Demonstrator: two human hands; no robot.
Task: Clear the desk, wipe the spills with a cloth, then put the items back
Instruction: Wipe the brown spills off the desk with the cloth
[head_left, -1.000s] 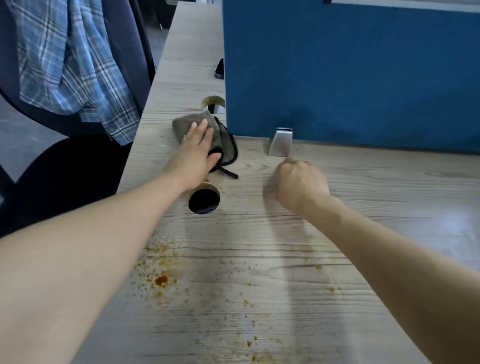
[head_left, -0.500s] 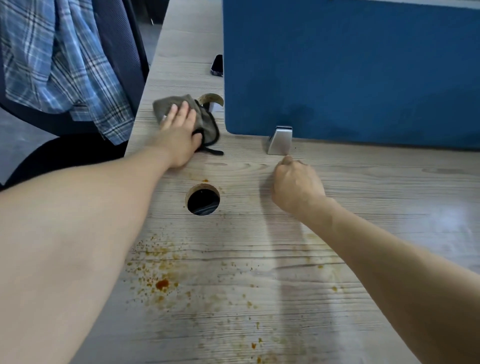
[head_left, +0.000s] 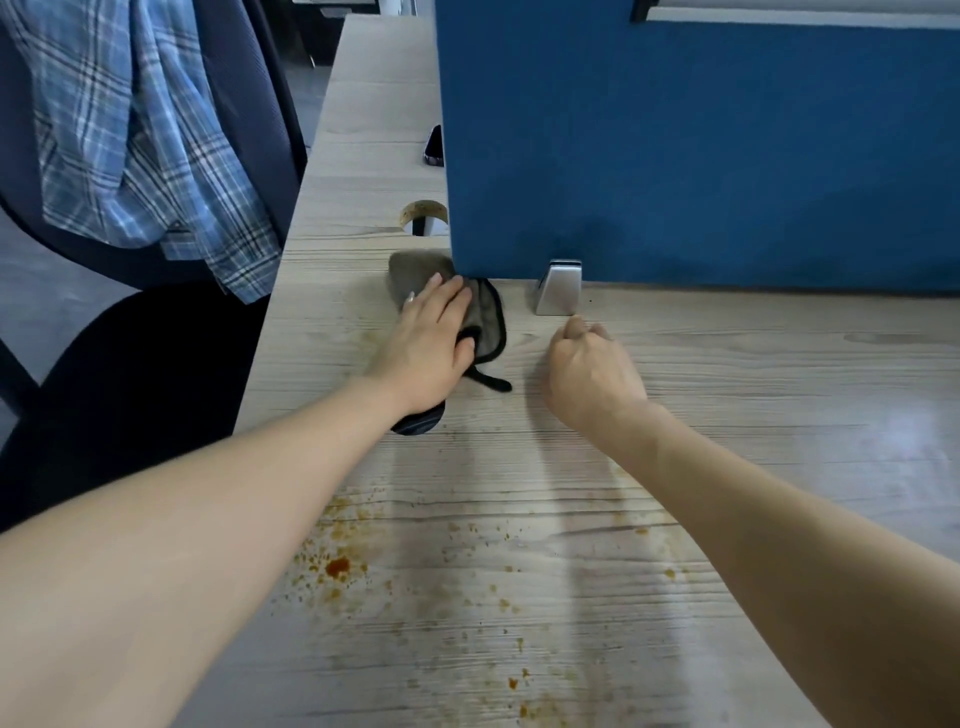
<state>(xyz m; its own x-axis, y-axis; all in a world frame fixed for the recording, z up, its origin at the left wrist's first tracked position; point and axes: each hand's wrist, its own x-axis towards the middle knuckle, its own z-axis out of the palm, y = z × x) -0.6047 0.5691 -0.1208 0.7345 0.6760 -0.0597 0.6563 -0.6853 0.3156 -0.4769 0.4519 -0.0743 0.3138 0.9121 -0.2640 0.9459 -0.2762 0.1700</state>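
Left grip (head_left: 431, 338) flat, pressing cloth (head_left: 415, 273), right grip (head_left: 587, 374) fisted, wrist half-hiding desk hole (head_left: 415, 423)

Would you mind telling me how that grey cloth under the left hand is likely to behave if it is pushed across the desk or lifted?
The grey cloth looks soft and floppy: it lies bunched under the left hand, its black edging curling loosely. Pushed, it would probably crumple or fold unless pressed flat. Lifted, it would likely sag and weigh little. The desk looks smooth, so it should slide easily.

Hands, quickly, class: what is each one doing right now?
Left hand: open, fingers flat, pressing the cloth on the desk.
Right hand: closed fist, holding nothing visible.
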